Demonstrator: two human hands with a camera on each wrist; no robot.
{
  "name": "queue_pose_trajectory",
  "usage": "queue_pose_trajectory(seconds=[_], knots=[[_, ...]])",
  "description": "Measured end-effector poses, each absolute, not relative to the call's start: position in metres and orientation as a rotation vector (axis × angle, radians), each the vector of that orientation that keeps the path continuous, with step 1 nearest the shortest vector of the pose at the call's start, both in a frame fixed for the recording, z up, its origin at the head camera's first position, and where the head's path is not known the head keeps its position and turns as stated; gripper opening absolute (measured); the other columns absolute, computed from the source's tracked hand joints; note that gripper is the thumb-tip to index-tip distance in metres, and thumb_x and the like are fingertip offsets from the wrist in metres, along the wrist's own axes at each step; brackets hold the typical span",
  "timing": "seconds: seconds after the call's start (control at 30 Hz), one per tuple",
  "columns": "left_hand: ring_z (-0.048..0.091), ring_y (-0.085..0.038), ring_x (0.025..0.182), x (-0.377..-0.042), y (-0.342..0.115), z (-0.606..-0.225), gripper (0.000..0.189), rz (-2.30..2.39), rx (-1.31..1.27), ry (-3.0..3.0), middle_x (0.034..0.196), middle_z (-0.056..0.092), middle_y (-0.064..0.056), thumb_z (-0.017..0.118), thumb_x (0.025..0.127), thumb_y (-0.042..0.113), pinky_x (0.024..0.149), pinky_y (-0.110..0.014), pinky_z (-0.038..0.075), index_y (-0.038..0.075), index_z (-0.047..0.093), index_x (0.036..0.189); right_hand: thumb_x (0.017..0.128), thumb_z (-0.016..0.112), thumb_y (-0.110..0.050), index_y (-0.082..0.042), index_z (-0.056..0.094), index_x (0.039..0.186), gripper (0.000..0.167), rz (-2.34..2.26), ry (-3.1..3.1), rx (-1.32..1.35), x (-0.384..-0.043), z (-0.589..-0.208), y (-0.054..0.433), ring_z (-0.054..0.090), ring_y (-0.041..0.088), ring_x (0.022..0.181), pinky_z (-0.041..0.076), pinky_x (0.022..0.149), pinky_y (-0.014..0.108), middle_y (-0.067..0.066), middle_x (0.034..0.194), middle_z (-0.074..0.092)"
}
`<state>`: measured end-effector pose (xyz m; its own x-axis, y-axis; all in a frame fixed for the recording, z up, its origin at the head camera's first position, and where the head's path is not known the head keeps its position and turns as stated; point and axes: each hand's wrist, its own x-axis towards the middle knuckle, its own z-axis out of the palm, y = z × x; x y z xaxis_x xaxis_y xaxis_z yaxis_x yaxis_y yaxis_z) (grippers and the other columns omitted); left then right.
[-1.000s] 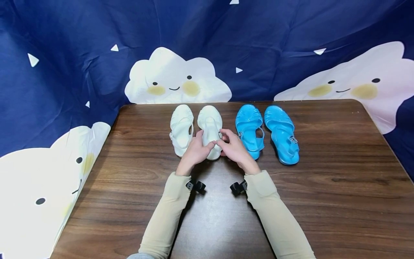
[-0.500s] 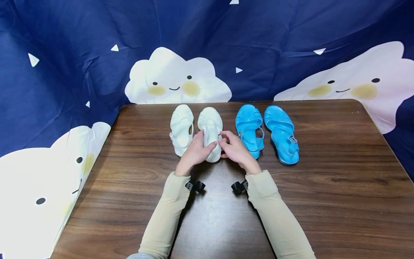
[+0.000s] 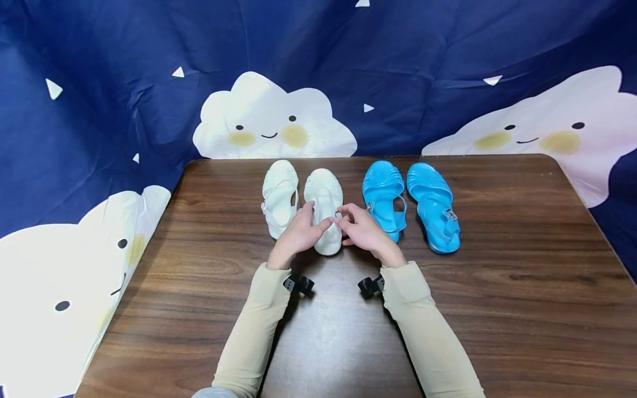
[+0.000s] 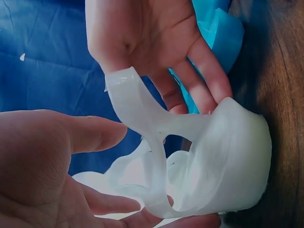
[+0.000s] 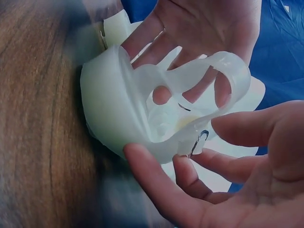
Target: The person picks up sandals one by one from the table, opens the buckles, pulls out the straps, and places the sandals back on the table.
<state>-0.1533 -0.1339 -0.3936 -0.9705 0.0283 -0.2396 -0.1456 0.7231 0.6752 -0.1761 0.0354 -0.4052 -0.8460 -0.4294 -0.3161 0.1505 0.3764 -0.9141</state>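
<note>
The white sandal [image 3: 324,187] nearer the middle lies on the table, toe pointing away, between both hands. My left hand [image 3: 301,229] holds its left side, fingers along the outer wall and thumb reaching over toward the strap. On the other side my right hand [image 3: 367,231] holds the sandal by the buckle part of its strap, with thumb and fingers around the small metal buckle [image 5: 200,142]. In the left wrist view the ankle strap [image 4: 135,102] arches up above the heel. Its contact with the right fingertips is partly hidden there.
A second white sandal [image 3: 278,188] lies just left of the left hand. Close to the right hand is a blue sandal [image 3: 382,179], with another blue sandal [image 3: 430,182] beyond it. All lie near the back edge of the brown table [image 3: 522,276], before a blue cloud-print cloth [image 3: 398,50].
The held white sandal has slid a little toward me, away from the back edge. Both hands stay at its sides; my right hand has shifted slightly outward. The other sandals have not moved.
</note>
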Motion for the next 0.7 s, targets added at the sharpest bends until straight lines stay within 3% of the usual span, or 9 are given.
queue_pose_trajectory(seconds=[0.3, 0.7], knots=[[0.051, -0.032, 0.127, -0.1534, -0.1357, -0.3929, 0.069, 1.091, -0.087, 2.685, 0.133, 0.055, -0.022, 0.056, 0.094, 0.038, 0.107, -0.044, 0.041, -0.001, 0.033, 0.146, 0.1, 0.051, -0.02, -0.003, 0.045, 0.135, 0.039, -1.415, 2.166, -0.276, -0.1766, -0.4051, 0.0364, 0.062, 0.032, 0.087, 0.059, 0.074, 0.038, 0.012, 0.098, 0.051], [0.056, -0.03, 0.109, -0.1487, -0.1395, -0.3909, 0.059, 1.068, -0.039, 2.678, 0.116, 0.059, -0.02, 0.054, 0.096, 0.035, 0.099, -0.044, 0.045, 0.001, 0.04, 0.142, 0.099, 0.054, -0.023, -0.003, 0.046, 0.134, 0.041, -1.355, 2.2, -0.313, -0.175, -0.4064, 0.0364, 0.062, 0.028, 0.082, 0.059, 0.072, 0.038, 0.01, 0.094, 0.051]])
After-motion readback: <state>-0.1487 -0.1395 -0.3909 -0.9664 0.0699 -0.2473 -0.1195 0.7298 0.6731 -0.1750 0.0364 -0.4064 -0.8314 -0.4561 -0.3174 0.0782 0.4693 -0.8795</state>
